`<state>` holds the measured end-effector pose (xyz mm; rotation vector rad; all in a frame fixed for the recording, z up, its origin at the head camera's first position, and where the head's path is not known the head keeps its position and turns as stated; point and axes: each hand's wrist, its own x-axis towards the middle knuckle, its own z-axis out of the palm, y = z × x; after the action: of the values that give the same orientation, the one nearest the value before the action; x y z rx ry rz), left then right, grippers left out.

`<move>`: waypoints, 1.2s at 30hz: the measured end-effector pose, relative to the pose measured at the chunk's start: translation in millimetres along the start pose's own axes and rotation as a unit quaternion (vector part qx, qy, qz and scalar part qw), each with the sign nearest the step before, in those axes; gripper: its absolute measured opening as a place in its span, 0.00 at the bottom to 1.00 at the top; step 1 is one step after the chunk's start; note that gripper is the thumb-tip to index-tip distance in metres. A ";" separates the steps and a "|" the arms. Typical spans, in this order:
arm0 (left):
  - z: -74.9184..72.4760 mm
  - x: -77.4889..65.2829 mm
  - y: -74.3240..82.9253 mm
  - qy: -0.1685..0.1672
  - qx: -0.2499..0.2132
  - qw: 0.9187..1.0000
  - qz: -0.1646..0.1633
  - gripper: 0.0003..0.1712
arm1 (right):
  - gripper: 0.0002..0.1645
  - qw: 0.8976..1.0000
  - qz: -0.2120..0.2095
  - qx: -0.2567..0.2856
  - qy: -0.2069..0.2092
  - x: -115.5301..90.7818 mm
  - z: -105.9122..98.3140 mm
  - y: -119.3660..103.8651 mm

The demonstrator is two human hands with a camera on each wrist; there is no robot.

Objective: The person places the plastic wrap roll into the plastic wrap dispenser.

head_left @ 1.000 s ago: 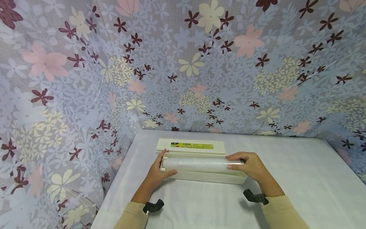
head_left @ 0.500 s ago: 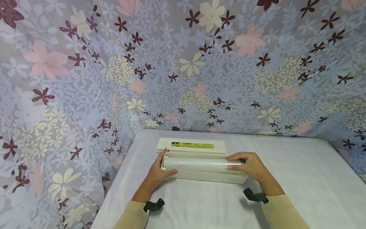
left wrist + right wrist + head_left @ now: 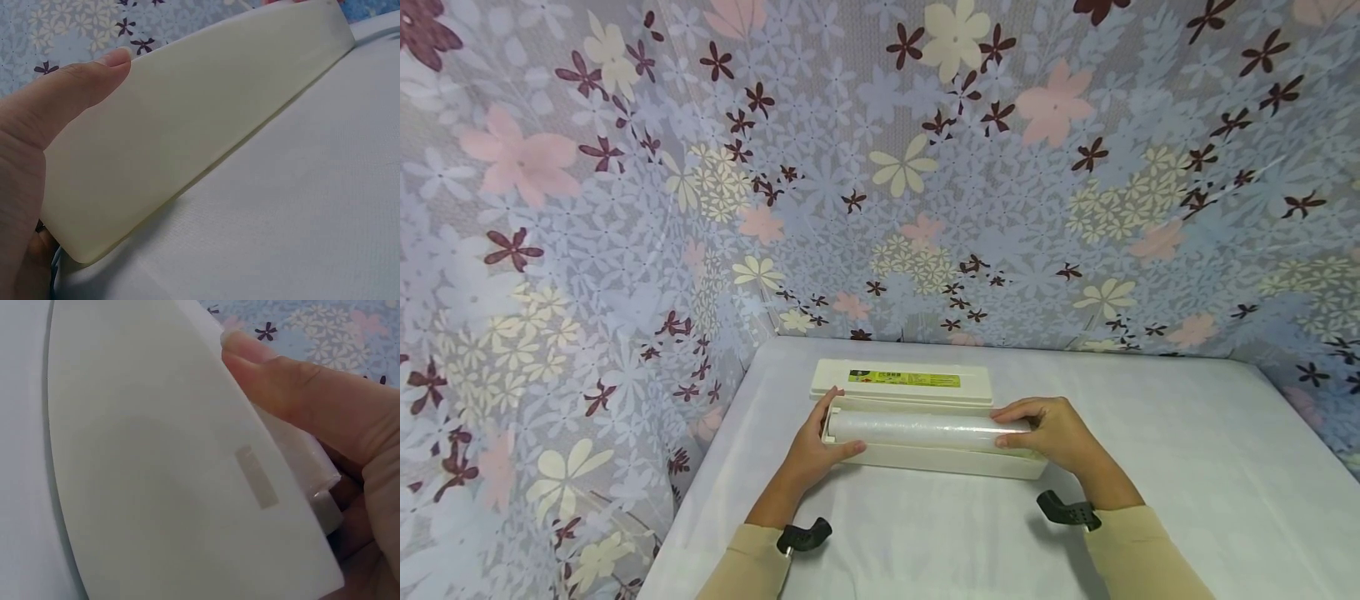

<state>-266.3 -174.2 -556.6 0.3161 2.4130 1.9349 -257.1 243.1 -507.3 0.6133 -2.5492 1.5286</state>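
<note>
A long cream plastic box (image 3: 940,460) lies lidless across the white table. In it is a clear, shiny roll of plastic wrap (image 3: 917,428). My left hand (image 3: 811,446) grips the box's left end, thumb along the front wall, as the left wrist view also shows. At the other end, my right hand (image 3: 1051,429) holds the roll's right end between thumb and fingers. In the right wrist view the roll's end (image 3: 312,465) shows past the box rim, close to the thumb. Behind the box lies its lid (image 3: 902,397), bearing a yellow-green label (image 3: 904,378).
The white-covered table (image 3: 1165,450) extends on both sides of the box and in front of it. A flowered cloth (image 3: 895,208) hangs along the back and the left. Black wrist-camera mounts (image 3: 805,535) jut out from both wrists.
The roll has shifted slightly in the box: its right end looks a little lower, and its shine has changed. Both hands stay in nearly the same place.
</note>
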 end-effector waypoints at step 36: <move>-2.2 -1.8 -1.5 -0.003 0.005 1.000 -0.003 0.66 | 0.21 0.996 0.011 -0.073 -0.050 -1.8 -1.7 -3.4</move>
<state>-265.1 -176.9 -557.7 0.3152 2.4181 1.9172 -254.4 243.7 -504.2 0.6606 -2.7209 1.3345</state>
